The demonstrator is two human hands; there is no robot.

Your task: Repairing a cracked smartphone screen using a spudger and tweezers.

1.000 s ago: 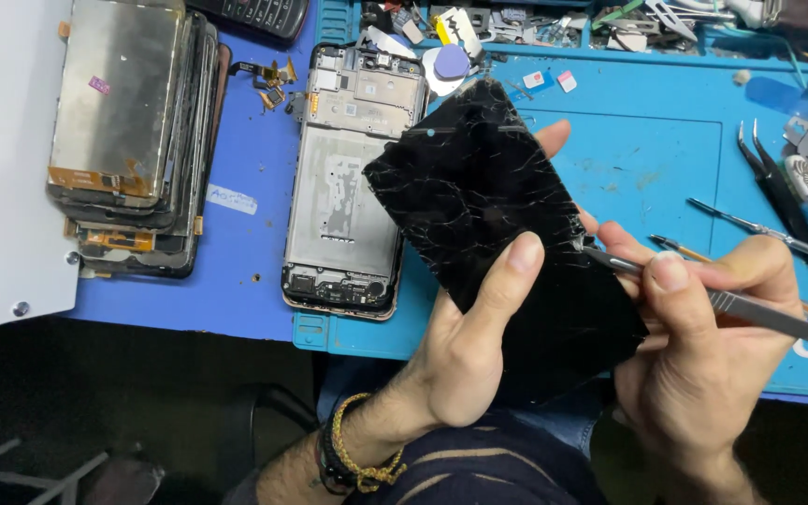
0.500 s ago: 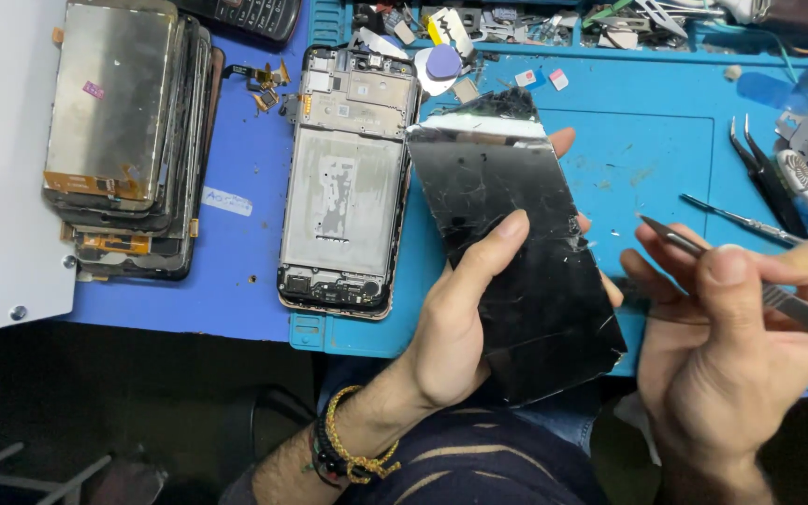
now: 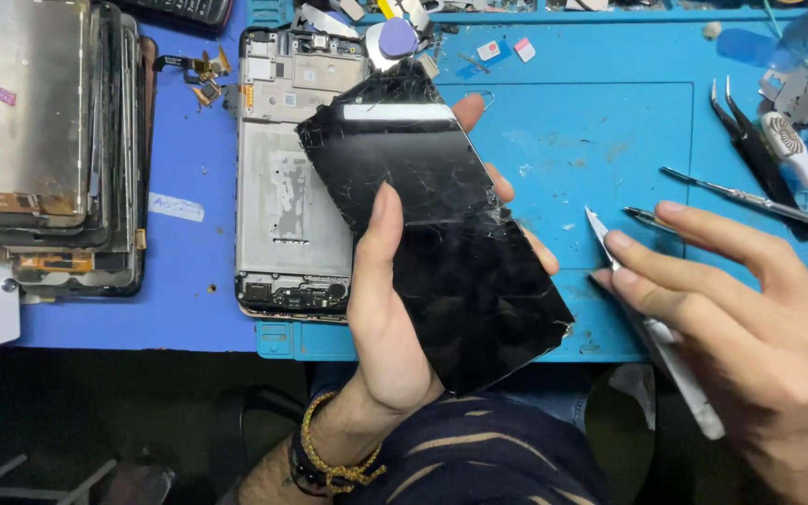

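Black cracked screen panel (image 3: 441,234), glass spider-webbed, in left hand (image 3: 390,327).

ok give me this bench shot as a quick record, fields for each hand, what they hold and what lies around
left hand: holds cracked black phone screen, thumb across its glass
right hand: holds metal tweezers, tip pointing toward the screen, apart from it
under the screen: opened phone frame flat on the bench
far left: stack of old screens
surface: blue work mat
right edge: black tweezers, thin screwdriver

Black cracked screen (image 3: 441,234), blue mat (image 3: 591,122)
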